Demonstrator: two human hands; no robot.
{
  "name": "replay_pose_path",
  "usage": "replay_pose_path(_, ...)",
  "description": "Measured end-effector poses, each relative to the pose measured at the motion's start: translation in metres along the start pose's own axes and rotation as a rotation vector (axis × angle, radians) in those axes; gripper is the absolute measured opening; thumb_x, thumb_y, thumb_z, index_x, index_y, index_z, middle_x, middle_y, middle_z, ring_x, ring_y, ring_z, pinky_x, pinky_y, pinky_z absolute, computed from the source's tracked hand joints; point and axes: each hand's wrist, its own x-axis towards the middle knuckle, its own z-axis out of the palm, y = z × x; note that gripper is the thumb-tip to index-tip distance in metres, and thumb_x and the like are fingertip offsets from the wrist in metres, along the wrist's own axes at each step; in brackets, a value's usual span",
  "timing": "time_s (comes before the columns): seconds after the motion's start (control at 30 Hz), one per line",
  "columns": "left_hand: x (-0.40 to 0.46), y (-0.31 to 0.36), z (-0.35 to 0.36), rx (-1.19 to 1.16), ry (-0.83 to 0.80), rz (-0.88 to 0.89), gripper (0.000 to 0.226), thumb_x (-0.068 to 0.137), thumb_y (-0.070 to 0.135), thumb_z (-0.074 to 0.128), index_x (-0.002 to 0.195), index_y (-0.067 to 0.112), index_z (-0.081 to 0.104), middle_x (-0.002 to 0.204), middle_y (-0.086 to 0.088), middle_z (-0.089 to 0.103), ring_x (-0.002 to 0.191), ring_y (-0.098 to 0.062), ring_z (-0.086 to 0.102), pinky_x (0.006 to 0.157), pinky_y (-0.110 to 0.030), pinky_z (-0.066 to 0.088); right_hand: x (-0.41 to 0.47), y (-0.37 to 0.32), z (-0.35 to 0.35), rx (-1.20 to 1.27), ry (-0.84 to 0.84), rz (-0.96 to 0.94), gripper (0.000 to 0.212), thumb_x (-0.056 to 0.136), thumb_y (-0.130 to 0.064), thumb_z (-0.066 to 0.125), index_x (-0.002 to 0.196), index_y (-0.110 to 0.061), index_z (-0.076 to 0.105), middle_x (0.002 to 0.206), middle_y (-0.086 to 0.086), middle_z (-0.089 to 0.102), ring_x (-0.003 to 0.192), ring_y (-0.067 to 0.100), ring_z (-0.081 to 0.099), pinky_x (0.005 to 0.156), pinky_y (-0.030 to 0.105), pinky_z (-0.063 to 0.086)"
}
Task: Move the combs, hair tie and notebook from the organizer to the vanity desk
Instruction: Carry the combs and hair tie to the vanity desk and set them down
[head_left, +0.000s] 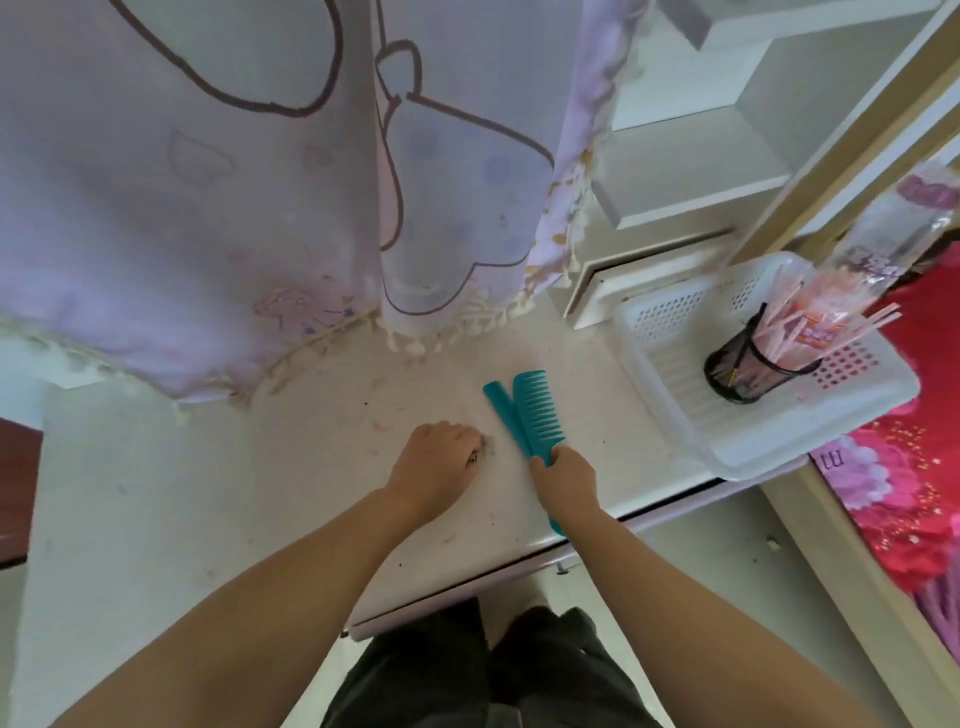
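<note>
- We judge the step in hand to be setting the combs down: our right hand (563, 475) has its fingers wrapped around the handles of two teal combs, a wide-tooth comb (540, 410) and a narrow comb (501, 415) lying just beside it.
- Both combs look to lie low over the tabletop (291, 467); whether they rest on it, we cannot tell.
- Our left hand (436, 462) is curled, knuckles up, on the tabletop; something small and dark shows at its fingers, perhaps the hair tie, but it is too small to tell.
- The organizer (670, 322), a white basket at the right, holds only a black mesh cup (748, 369) of sticks; no notebook shows.
- Next, we would let go of the handles and look for the notebook.
</note>
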Motion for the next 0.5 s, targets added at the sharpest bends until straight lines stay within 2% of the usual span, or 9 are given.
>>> replay_pose_path(0.07,-0.008,-0.004,0.015,0.066,-0.072,0.060,0.022,0.091,0.020,0.042,0.104,0.012,0.058,0.109,-0.008,0.062,0.104,-0.027,0.053,0.089,-0.036,0.039,0.001,0.001,0.002,-0.006,0.020,-0.011,0.027,0.087,-0.016,0.050,0.063,-0.015,0.038,0.059,-0.004,0.040,0.049,0.006,0.037,0.037,0.015,0.024)
replay_pose_path(0.1,-0.012,-0.005,0.020,0.091,-0.078,0.086,0.023,0.089,0.019,0.045,0.107,0.012,0.058,0.111,-0.008,0.061,0.107,-0.028,0.052,0.092,-0.037,0.040,0.002,0.002,0.002,-0.006,0.027,-0.017,0.028,0.087,-0.017,0.050,0.062,-0.016,0.038,0.059,-0.004,0.040,0.049,0.006,0.037,0.035,0.015,0.025)
replay_pose_path(0.2,-0.020,-0.007,0.025,0.164,0.008,0.165,0.024,0.075,0.019,0.065,0.099,0.014,0.064,0.098,-0.005,0.067,0.094,-0.025,0.062,0.090,-0.035,0.050,0.004,0.005,-0.001,0.024,0.066,-0.026,0.031,0.087,-0.016,0.052,0.060,-0.017,0.037,0.059,-0.004,0.041,0.047,0.007,0.039,0.032,0.015,0.032)
replay_pose_path(0.3,-0.019,-0.009,0.019,0.245,0.061,0.216,0.028,0.069,0.026,0.072,0.096,0.020,0.066,0.095,0.003,0.069,0.091,-0.018,0.065,0.092,-0.037,0.051,0.014,0.010,-0.013,-0.013,0.090,-0.038,0.030,0.087,-0.018,0.052,0.061,-0.016,0.037,0.063,0.002,0.044,0.048,0.012,0.039,0.038,0.021,0.026)
replay_pose_path(0.4,-0.021,-0.011,0.016,0.285,0.072,0.256,0.027,0.072,0.026,0.069,0.099,0.020,0.066,0.099,0.002,0.069,0.094,-0.018,0.065,0.095,-0.038,0.049,0.028,0.010,-0.027,-0.164,0.014,-0.063,0.018,0.087,-0.021,0.052,0.077,-0.007,0.048,0.078,0.010,0.050,0.060,0.021,0.047,0.047,0.027,0.031)
replay_pose_path(0.5,-0.023,-0.011,0.013,0.324,0.064,0.274,0.028,0.075,0.025,0.066,0.102,0.017,0.065,0.102,0.000,0.068,0.097,-0.021,0.064,0.098,-0.039,0.047,0.034,0.012,-0.029,-0.341,-0.044,-0.094,0.028,0.088,-0.026,0.049,0.102,-0.002,0.054,0.096,0.013,0.053,0.082,0.030,0.055,0.065,0.030,0.041)
